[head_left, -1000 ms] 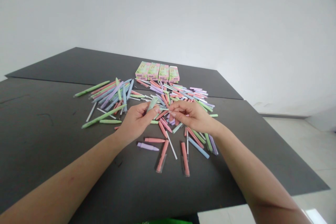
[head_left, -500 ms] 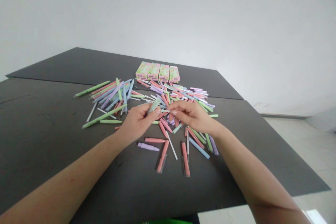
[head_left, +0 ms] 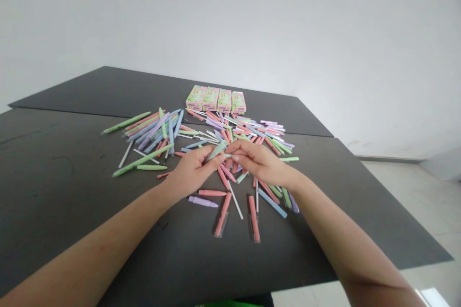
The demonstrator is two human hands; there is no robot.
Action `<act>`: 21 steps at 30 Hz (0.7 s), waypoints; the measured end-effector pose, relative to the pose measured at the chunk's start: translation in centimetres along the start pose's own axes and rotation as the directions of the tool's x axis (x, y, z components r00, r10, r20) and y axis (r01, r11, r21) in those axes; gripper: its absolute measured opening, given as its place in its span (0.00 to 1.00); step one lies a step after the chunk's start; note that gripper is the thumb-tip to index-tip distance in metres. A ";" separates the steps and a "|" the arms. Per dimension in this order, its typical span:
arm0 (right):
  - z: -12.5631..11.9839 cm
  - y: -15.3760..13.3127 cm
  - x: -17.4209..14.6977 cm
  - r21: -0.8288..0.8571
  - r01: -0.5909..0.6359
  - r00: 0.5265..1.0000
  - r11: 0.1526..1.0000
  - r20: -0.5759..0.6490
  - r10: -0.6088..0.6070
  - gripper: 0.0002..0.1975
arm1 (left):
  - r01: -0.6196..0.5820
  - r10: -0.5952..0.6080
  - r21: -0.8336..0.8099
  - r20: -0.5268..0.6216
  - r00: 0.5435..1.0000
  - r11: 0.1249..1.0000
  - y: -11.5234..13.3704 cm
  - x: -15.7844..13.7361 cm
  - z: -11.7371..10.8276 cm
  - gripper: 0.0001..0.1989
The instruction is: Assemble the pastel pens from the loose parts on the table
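My left hand (head_left: 194, 168) is closed around a pale green pen barrel (head_left: 217, 150), which slants up and to the right between thumb and fingers. Close beside it, my right hand (head_left: 261, 160) pinches a thin whitish stick (head_left: 228, 156), like a pen refill; its far end is hidden by the fingers. The fingertips of both hands nearly meet above a spread of loose pen parts. Just below them lie a pink pen barrel (head_left: 212, 193), a purple barrel (head_left: 203, 201) and a white refill (head_left: 235, 200).
Four-sided pink-green boxes (head_left: 211, 99) stand in a row behind the parts. A heap of coloured pens (head_left: 154, 129) lies to the left. Two red barrels with clear caps (head_left: 223, 216) rest near the front of the black table (head_left: 72, 153).
My hands have drawn closer together, and the thin stick shows less between them. The pale green barrel has shifted slightly to the right.
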State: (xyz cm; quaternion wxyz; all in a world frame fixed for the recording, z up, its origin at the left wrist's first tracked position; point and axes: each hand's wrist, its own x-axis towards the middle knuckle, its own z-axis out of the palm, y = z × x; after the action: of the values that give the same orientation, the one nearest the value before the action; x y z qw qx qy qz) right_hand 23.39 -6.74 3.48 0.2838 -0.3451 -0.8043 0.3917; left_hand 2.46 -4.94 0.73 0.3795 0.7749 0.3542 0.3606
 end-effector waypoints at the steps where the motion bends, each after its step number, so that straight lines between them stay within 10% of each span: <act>1: 0.1 0.1 0.0 -0.020 0.000 1.000 1.000 -0.006 0.000 0.10 | 0.000 0.000 0.002 -0.002 1.000 1.000 0.0 0.0 0.0 0.13; 13: 1.3 0.9 0.5 -0.338 0.082 0.976 0.937 -0.162 -0.143 0.10 | 0.049 -0.048 -0.015 0.045 0.998 0.999 -0.6 0.4 0.1 0.14; 21: 1.1 1.9 1.1 0.183 -0.040 0.933 0.982 -0.346 0.102 0.13 | 0.178 -0.146 -0.242 0.142 0.979 0.954 -0.7 0.3 0.6 0.20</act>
State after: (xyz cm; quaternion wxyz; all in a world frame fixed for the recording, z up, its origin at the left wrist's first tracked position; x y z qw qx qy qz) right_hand 22.57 -5.53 1.57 0.4384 -0.4130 -0.6900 0.4014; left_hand 2.87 -4.54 -0.03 0.5247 0.7091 0.3436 0.3222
